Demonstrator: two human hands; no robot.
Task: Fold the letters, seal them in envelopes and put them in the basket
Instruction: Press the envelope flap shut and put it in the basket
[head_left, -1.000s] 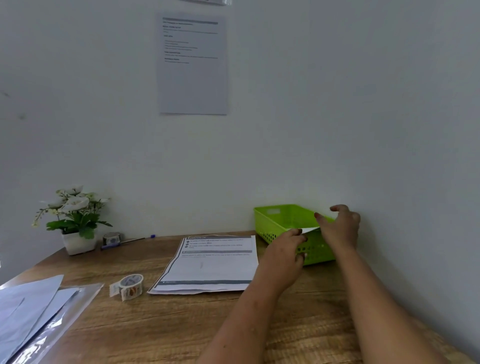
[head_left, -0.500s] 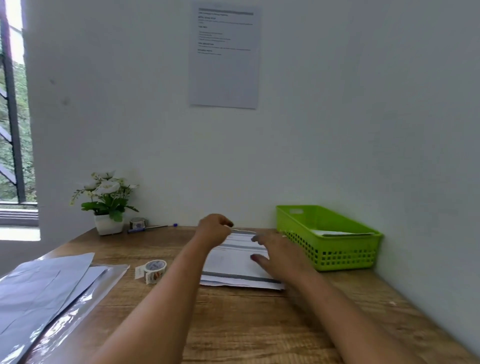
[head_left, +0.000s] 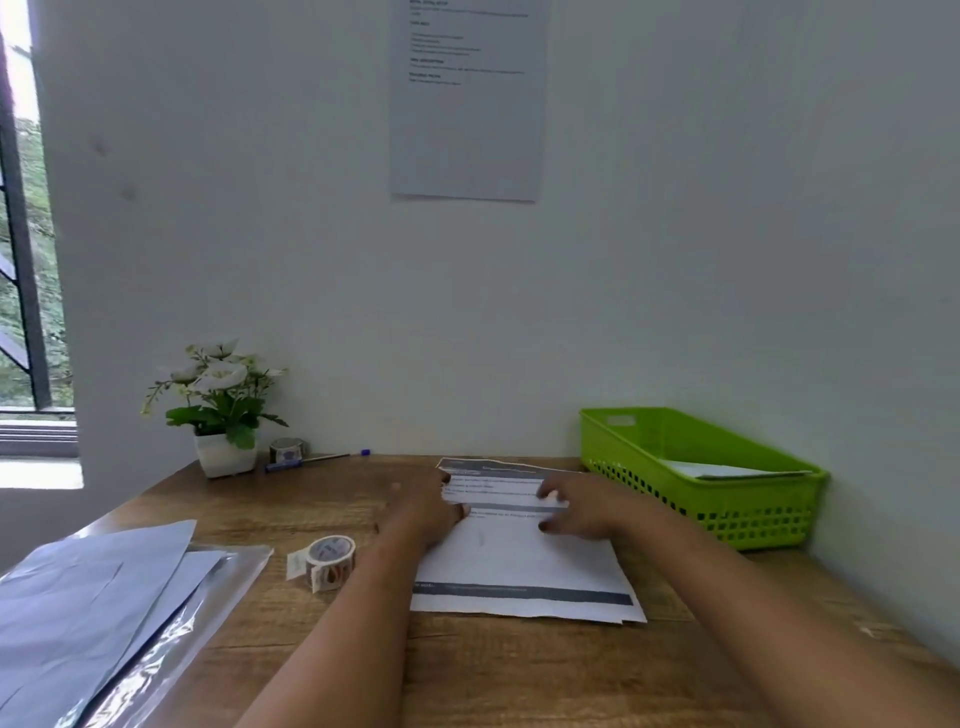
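Observation:
A small stack of printed letters (head_left: 524, 564) lies flat on the wooden table in front of me. My left hand (head_left: 423, 512) rests on the stack's left edge, thumb on the paper. My right hand (head_left: 584, 504) lies across the upper part of the top sheet, fingers spread and pressing on it. The green basket (head_left: 748, 512) stands at the right by the wall with a white envelope (head_left: 727, 470) inside. Pale blue envelopes (head_left: 83, 608) lie in a pile at the left, partly on a clear plastic sleeve.
A roll of tape (head_left: 327, 561) sits between the envelopes and the letters. At the back left stand a potted white flower (head_left: 221, 410), a second small tape roll (head_left: 285, 449) and a pen (head_left: 317, 460). Walls close the table at back and right.
Both hands left the basket, where the envelope now lies, and came down onto the letter stack. My view swung left and slightly down.

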